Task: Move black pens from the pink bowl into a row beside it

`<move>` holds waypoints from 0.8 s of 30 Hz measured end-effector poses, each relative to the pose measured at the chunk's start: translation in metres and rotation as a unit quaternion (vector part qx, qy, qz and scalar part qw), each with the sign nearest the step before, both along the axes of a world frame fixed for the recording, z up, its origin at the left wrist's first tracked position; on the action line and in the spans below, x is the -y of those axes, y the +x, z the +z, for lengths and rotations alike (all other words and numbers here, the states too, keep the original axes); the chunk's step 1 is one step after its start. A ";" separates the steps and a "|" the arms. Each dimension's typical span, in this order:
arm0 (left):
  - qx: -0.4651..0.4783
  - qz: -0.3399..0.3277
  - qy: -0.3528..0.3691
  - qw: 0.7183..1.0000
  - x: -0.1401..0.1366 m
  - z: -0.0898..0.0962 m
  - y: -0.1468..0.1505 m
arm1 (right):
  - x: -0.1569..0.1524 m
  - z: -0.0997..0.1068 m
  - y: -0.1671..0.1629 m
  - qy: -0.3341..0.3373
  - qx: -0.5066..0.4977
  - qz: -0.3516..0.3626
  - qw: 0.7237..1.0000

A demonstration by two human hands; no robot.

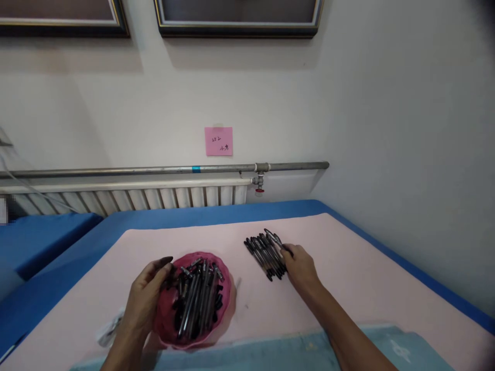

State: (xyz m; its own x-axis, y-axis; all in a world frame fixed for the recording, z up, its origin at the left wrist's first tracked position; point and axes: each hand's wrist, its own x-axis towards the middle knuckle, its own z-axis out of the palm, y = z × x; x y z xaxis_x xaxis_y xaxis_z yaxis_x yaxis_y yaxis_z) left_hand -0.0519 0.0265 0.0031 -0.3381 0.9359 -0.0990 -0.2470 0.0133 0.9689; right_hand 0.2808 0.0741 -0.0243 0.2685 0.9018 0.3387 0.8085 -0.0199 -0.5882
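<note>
A pink scalloped basket [231, 288] stands on the pink sheet, filled with clear pen barrels [199, 304] and small black pen parts. At its left rim is my left hand [145, 291], thumb and fingers drawn together over dark pieces; what they hold, if anything, I cannot make out. My right hand [303, 268] pinches the near end of a black pen [274, 238], which slants over the right side of a row of pens. Those capped black pens [263, 255] lie side by side, tilted the same way.
A pink sheet [185, 239] covers the blue table [228, 216]. Light-blue cloth [278, 353] lies along the near edge. A crumpled whitish item [108, 330] sits beside my left forearm. Behind are a radiator [174, 196], a pipe [162, 170] and a pink note [218, 141].
</note>
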 end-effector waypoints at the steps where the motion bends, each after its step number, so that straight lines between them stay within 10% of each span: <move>1: -0.013 -0.005 -0.002 1.000 0.000 0.001 0.001 | -0.001 0.000 0.000 -0.001 -0.003 0.002 1.000; 9: -0.049 -0.029 0.012 0.998 0.003 0.004 0.008 | 0.010 0.017 -0.022 0.033 -0.035 0.066 0.997; 16: 0.046 -0.184 0.021 0.982 0.019 0.014 0.051 | 0.063 0.032 -0.100 0.027 -0.062 0.363 0.929; 24: 0.113 -0.096 0.000 0.989 0.012 0.016 0.027 | 0.064 0.030 -0.102 0.027 -0.050 0.360 0.931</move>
State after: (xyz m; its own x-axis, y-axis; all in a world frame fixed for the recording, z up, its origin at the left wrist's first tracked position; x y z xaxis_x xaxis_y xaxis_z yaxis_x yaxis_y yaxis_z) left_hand -0.0252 0.0144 0.0193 -0.1231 0.9807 -0.1521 -0.4501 0.0814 0.8893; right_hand 0.1789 0.0103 0.0054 -0.3658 0.8427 0.3949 0.5416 0.5378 -0.6460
